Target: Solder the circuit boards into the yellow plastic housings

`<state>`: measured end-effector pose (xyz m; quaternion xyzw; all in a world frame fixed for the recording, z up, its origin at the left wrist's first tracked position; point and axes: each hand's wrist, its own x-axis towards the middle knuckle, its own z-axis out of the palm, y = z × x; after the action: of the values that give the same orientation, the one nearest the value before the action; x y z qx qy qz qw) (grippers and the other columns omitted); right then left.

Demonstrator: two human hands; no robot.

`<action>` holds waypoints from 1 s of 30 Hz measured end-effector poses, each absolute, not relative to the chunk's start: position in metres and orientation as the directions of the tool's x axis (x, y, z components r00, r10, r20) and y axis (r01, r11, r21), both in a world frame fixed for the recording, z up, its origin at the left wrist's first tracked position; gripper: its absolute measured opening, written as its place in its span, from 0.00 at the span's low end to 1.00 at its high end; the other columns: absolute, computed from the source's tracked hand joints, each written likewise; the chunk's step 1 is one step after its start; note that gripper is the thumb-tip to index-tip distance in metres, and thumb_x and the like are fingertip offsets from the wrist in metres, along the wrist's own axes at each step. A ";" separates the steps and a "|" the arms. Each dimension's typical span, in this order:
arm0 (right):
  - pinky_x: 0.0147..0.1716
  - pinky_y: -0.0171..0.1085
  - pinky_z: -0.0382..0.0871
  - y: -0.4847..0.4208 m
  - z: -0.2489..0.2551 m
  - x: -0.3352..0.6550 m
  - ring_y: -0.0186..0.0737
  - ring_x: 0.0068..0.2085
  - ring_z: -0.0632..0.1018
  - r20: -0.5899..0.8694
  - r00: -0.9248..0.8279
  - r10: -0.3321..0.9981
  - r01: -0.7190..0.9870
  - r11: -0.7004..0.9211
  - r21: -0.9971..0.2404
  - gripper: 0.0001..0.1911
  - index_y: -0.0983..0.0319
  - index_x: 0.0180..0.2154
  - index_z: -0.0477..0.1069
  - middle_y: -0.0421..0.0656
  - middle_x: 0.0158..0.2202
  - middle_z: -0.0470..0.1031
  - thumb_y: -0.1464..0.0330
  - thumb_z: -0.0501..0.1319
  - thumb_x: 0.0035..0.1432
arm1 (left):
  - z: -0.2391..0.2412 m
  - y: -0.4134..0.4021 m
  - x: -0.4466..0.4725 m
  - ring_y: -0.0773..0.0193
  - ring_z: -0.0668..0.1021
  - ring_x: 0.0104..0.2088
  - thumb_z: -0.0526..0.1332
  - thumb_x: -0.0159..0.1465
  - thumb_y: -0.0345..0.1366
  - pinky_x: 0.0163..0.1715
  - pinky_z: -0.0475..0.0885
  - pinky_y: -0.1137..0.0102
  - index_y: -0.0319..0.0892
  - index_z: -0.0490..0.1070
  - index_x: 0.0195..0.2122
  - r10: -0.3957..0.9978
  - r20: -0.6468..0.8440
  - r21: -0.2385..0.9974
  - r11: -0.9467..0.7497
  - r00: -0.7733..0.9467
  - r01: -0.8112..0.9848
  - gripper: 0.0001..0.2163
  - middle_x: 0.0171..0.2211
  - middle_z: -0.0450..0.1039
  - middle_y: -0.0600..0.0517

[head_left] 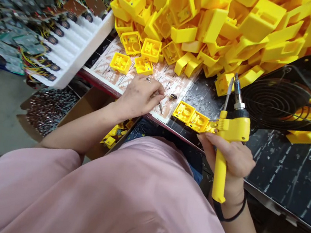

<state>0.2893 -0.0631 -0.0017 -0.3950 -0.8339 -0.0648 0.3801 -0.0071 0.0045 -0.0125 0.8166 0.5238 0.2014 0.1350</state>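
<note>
In my right hand [234, 156] is a yellow soldering gun [234, 129], its metal tip and feed tube pointing away from me. The thumb and fingers of that hand are close to the near end of a row of yellow plastic housings [198, 121] at the table edge. My left hand [142, 95] is closed in a pinch over the white printed sheet. Just beyond its fingertips is a small dark part [173, 96]; what the pinch holds, if anything, is too small to make out. Several yellow housings [120, 63] with parts inside sit beyond this hand.
A big heap of yellow housings [211, 23] fills the back. At right stands a black fan [279, 95] with a wire guard. A white foam tray [88, 43] holds small round wired parts, beside piled circuit boards [20, 0]. Below left is a cardboard box [69, 118].
</note>
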 end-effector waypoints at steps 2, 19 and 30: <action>0.36 0.35 0.76 -0.061 -0.007 0.286 0.36 0.29 0.80 0.642 -0.414 0.646 0.711 0.670 -0.216 0.19 0.56 0.53 0.74 0.37 0.32 0.81 0.70 0.74 0.62 | -0.011 0.006 -0.011 0.56 0.81 0.40 0.57 0.70 0.40 0.53 0.74 0.55 0.44 0.77 0.40 0.911 0.212 0.444 -0.413 0.354 0.795 0.11 0.36 0.82 0.50; 0.48 0.39 0.80 -0.046 -0.010 0.257 0.40 0.38 0.86 0.651 -0.462 0.602 0.712 0.690 -0.133 0.17 0.51 0.54 0.74 0.38 0.38 0.85 0.67 0.72 0.66 | 0.004 0.004 -0.022 0.63 0.82 0.32 0.63 0.65 0.44 0.34 0.78 0.70 0.42 0.83 0.38 0.970 0.079 0.812 -0.196 0.230 0.549 0.13 0.34 0.84 0.51; 0.38 0.35 0.77 -0.034 -0.015 0.225 0.37 0.35 0.81 0.689 -0.374 0.621 0.700 0.676 -0.230 0.12 0.56 0.54 0.73 0.38 0.35 0.78 0.70 0.65 0.71 | 0.014 -0.011 -0.015 0.65 0.85 0.38 0.64 0.70 0.36 0.40 0.79 0.73 0.42 0.83 0.47 0.865 0.235 0.736 -0.457 0.444 0.500 0.10 0.39 0.85 0.51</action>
<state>0.2246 -0.0342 -0.0148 -0.3993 -0.8274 -0.0504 0.3918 -0.0149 -0.0113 0.0145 0.7962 0.4286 0.3073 0.2966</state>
